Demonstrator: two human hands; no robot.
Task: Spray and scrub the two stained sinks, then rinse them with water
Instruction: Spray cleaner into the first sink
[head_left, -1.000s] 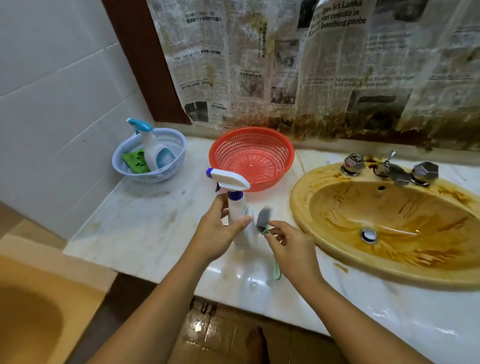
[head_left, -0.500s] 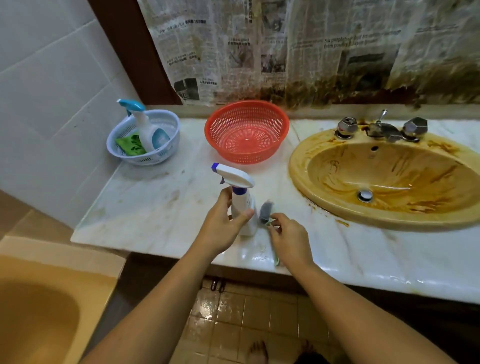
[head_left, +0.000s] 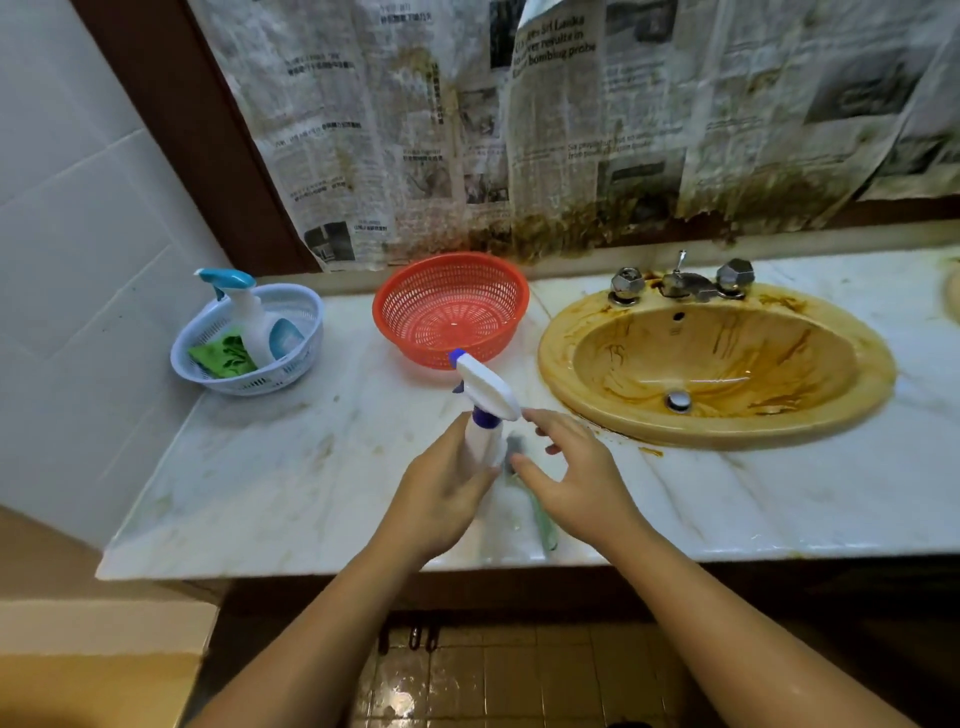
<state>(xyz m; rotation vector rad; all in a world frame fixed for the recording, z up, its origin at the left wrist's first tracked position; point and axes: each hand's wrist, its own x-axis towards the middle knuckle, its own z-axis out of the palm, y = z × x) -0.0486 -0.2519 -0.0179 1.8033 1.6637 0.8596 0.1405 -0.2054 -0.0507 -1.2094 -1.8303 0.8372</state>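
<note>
Head view, toward counter (head_left: 260, 467) front edge: likely light, rigid spray bottle (head_left: 488, 400), gripped under collar by left hand (head_left: 441, 499); right hand (head_left: 576, 478) splayed, empty.

The left hand (head_left: 441, 499) and right hand (head_left: 576, 483) are bare, as are both forearms.

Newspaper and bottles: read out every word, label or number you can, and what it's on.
"Sri Lanka": newspaper headline.
"bombing probe": same headline.
Remaining newsprint: too small or blurred.
On spray bottle in left hand: no text visible.
On cleaner bottle in blue basket: label blurred.
</note>
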